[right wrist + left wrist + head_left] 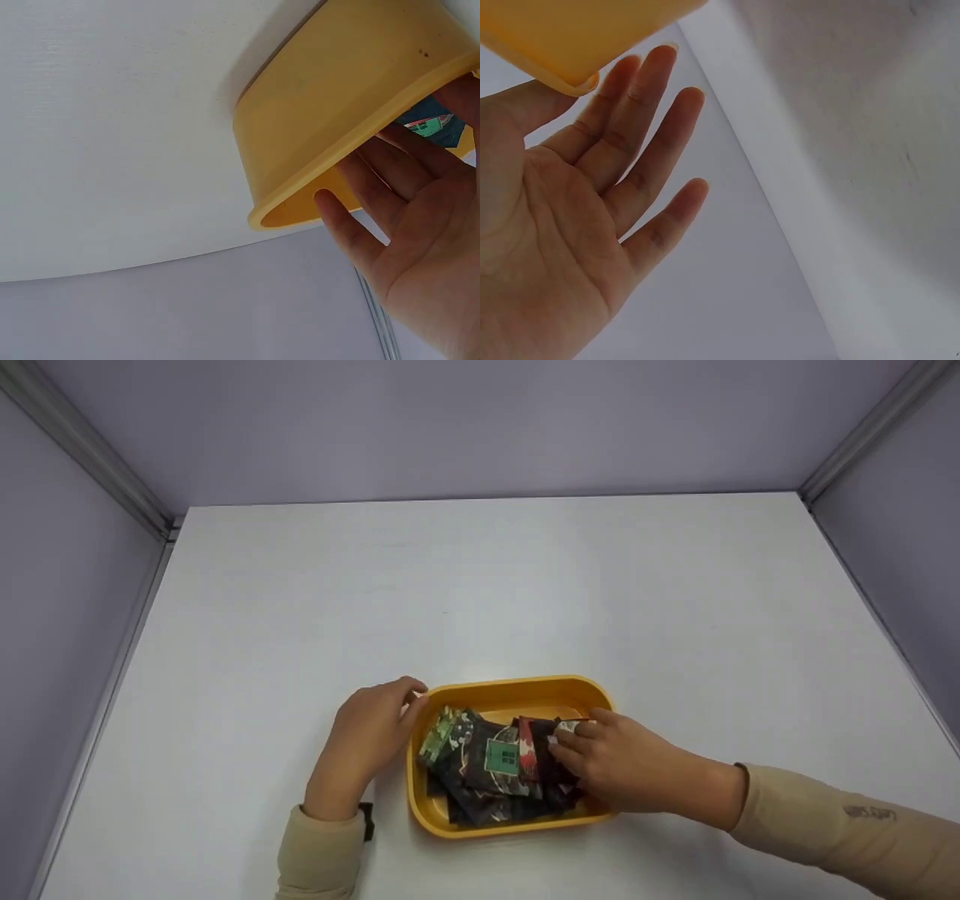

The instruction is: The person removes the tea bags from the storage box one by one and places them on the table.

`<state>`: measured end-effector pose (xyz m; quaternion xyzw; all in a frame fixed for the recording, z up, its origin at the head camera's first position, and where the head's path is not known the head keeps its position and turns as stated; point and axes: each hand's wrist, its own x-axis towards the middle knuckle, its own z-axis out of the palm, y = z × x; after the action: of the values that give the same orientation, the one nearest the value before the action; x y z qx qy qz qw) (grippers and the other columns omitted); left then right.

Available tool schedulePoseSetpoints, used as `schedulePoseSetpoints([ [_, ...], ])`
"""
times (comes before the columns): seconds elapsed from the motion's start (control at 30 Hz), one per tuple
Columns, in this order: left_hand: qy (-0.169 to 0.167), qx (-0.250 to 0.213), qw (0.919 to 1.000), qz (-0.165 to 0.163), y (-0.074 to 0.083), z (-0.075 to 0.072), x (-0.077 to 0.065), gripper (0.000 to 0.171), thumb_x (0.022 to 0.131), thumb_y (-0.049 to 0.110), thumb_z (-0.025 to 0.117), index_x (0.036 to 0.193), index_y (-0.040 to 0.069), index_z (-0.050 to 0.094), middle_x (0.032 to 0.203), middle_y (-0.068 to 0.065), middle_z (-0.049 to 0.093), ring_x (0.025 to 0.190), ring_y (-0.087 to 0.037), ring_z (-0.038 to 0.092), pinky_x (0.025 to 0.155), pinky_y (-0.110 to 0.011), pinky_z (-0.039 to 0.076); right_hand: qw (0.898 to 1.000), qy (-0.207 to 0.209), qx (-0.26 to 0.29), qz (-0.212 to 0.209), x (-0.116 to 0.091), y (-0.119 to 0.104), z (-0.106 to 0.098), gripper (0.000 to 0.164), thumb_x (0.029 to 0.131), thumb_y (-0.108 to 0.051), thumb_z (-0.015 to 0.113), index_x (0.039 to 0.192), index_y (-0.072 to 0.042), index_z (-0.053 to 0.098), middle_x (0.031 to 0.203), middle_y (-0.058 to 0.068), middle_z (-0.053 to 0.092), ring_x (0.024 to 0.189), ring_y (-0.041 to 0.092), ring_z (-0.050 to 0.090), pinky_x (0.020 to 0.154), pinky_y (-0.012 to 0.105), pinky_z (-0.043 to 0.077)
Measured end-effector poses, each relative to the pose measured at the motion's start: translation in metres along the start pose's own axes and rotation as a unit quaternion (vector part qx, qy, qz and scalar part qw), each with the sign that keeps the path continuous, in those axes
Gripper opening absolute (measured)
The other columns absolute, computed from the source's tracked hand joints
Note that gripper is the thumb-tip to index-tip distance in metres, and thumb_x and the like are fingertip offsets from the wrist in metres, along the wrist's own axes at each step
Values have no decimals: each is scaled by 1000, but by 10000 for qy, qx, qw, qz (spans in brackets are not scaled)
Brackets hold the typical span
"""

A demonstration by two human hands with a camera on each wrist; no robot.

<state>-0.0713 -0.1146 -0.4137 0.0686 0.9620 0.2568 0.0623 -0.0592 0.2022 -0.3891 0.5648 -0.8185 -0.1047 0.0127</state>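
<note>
A yellow plastic tub [491,835] holds several dark printed packets [480,780], heaped and overlapping. One packet bears a green label [502,757]; a red-and-black packet [529,750] lies beside it. My left hand [375,727] is at the tub's left end, thumb touching the rim. In the left wrist view its other fingers [656,172] stretch out loosely, past the rim. Over the tub's right end reaches my right hand [619,757], its fingers down among the packets, next to a whitish patch. In the right wrist view the fingers are extended into the tub, some fingertips hidden by its wall.
The tub stands near the front of a white table [450,600]. Pale panels [480,427] rise behind and at both sides, with metal framing [97,450] at the corners. A black strap piece [367,821] shows at the left wrist.
</note>
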Motion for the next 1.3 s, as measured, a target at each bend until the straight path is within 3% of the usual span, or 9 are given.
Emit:
schedulePoseSetpoints([
  [0.17, 108, 118, 9999, 1, 0, 1, 1, 24, 98, 26, 64, 115, 9, 69, 106, -3, 72, 95, -25, 64, 90, -42, 51, 9987, 470, 141, -94, -3, 3, -6, 70, 76, -56, 80, 118, -2, 70, 105, 9, 74, 87, 22, 67, 77, 37, 54],
  [0.4, 92, 146, 9998, 92, 1, 2, 1, 24, 100, 23, 62, 117, 9, 70, 107, -4, 71, 99, -24, 65, 92, -43, 51, 9894, 1438, -151, -124, -3, 8, -23, 35, 79, -10, 83, 111, -5, 71, 97, 4, 75, 81, 18, 67, 69, 33, 53],
  [0.53, 12, 91, 9999, 115, 2, 4, 4, 26, 100, 22, 61, 122, 10, 69, 111, -4, 71, 102, -23, 65, 95, -43, 49, 9816, 1878, -329, -59, -1, 16, -41, 41, 74, -5, 85, 113, -4, 70, 100, 6, 74, 82, 20, 67, 67, 34, 53],
  [0.7, 10, 109, 9998, 164, 3, 4, 5, 26, 100, 21, 61, 121, 9, 69, 112, -5, 71, 104, -24, 65, 96, -43, 49, 9728, 2278, -367, 224, 7, 35, -50, 41, 72, -10, 88, 110, -4, 72, 98, 8, 75, 80, 23, 68, 68, 36, 55],
  [0.97, 73, 100, 9997, 191, 5, 4, 5, 25, 100, 20, 61, 120, 9, 70, 112, -5, 71, 103, -24, 65, 96, -42, 49, 9681, 2372, -640, 500, 22, 80, -30, 27, 81, -4, 80, 106, -3, 72, 96, 10, 74, 79, 26, 68, 69, 39, 57],
  [1.3, 43, 111, 9998, 129, 8, 5, 5, 24, 99, 20, 63, 119, 9, 70, 111, -5, 71, 102, -24, 65, 96, -43, 48, 9670, 2205, -557, 1148, 41, 142, 21, 22, 92, -2, 68, 113, 1, 64, 91, 16, 73, 79, 30, 67, 70, 42, 57],
])
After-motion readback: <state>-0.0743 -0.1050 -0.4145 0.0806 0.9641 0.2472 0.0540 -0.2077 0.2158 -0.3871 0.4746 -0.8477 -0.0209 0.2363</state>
